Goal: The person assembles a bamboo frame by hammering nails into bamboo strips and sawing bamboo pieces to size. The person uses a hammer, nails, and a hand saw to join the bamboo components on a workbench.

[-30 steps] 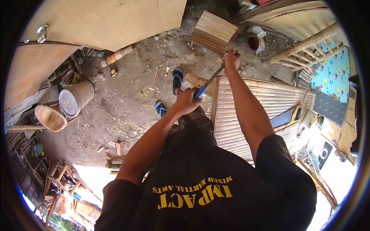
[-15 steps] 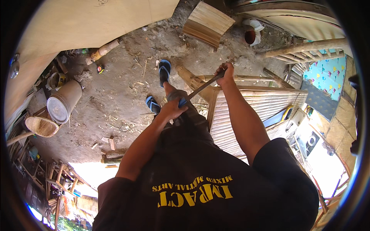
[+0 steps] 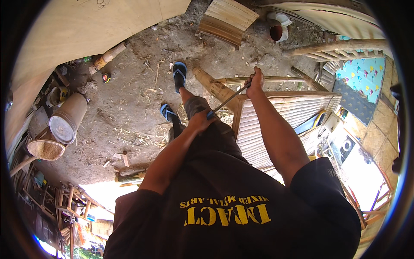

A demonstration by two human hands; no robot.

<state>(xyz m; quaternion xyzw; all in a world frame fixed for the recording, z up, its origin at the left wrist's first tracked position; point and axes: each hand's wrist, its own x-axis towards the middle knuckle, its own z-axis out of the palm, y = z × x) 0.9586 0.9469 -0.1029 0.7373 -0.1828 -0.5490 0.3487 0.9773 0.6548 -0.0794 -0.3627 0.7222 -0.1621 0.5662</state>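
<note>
My left hand (image 3: 201, 121) grips the blue handle of a long thin metal tool (image 3: 228, 100). My right hand (image 3: 256, 79) is closed on the tool's far end. The tool runs slantwise above the corner of a bamboo slat panel (image 3: 280, 118), beside a thick bamboo pole (image 3: 214, 87). Both my feet stand on the dirt ground in blue sandals (image 3: 180, 75), just left of the pole. Where the tool's edge touches the bamboo I cannot make out.
A metal drum (image 3: 67, 121) and a woven basket (image 3: 45, 149) lie at the left. A big plywood sheet (image 3: 86, 30) covers the upper left. A small slatted piece (image 3: 227, 17) and a white pot (image 3: 277, 26) sit at the top. Bamboo frames (image 3: 340, 47) stand at the right.
Both hands came down and slightly left with the tool, toward the panel's corner. My feet shifted on the dirt, and the view tilted a little.
</note>
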